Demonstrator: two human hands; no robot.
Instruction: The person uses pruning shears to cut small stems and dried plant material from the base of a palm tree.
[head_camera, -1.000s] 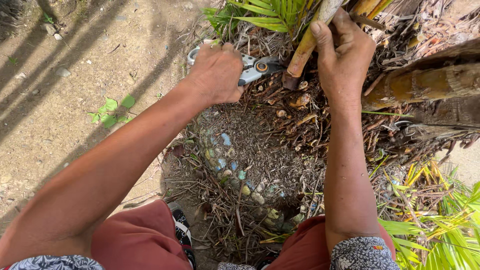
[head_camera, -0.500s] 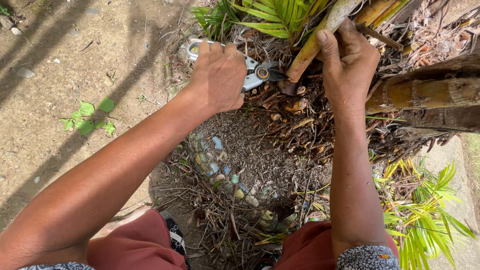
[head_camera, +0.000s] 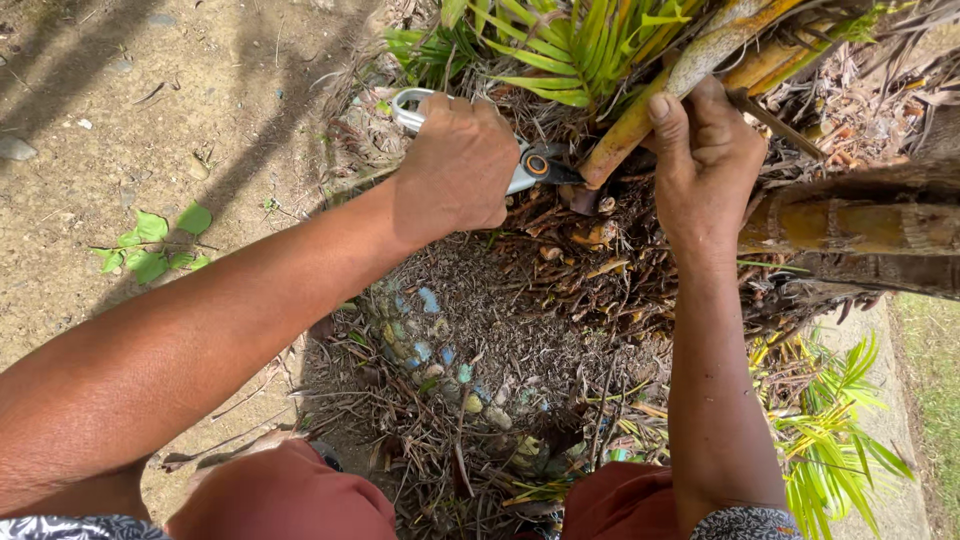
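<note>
The cut looks barely begun: the yellow-green palm stalk (head_camera: 640, 125) at far centre is whole, with the blades of the pruning shears (head_camera: 530, 165) set against its base. The left hand (head_camera: 455, 165) is closed around the shears' handles; the right hand (head_camera: 705, 160) is wrapped around the stalk just right of the blades, steadying it.

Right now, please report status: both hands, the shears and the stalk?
Left hand closed on shears, blades at the base of the yellow stalk. Right hand grips that stalk. Dry leaf litter crowds the base.
</note>
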